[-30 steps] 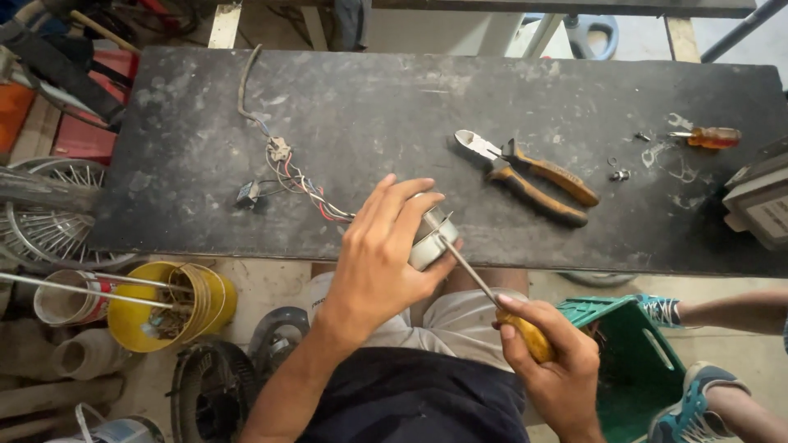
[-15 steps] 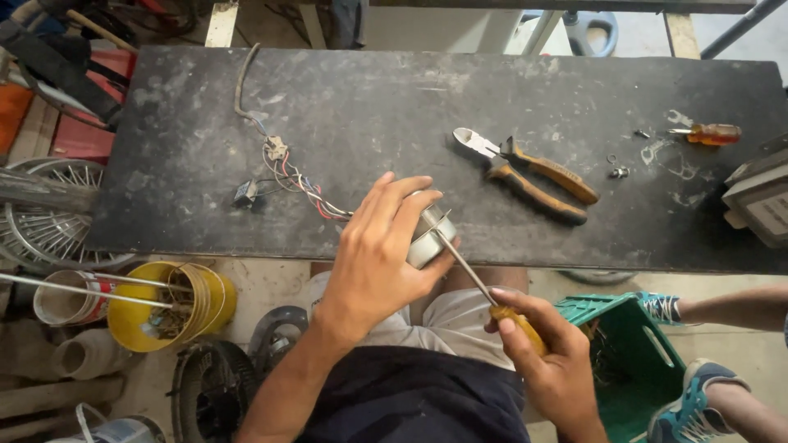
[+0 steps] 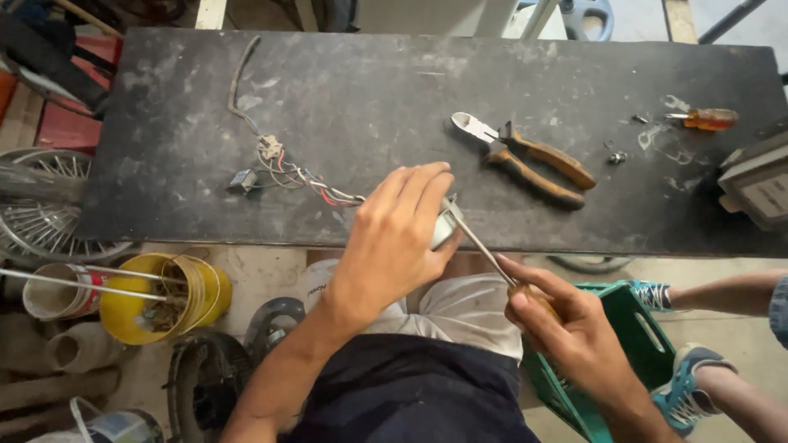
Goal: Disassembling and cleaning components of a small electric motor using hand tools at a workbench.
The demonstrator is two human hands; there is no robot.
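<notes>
Workshop: scuffed black workbench (image 3: 394, 90), pliers (image 3: 525, 156), loose wiring (image 3: 295, 168), spoked wheel (image 3: 41, 205).

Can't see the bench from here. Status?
Left hand clamps small silver part at bench edge. Right hand drives screwdriver into it. Pliers lie clear.

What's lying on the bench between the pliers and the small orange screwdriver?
In the head view, between the pliers and the small orange screwdriver lie only a few tiny metal bits on the dark benchtop.
</notes>
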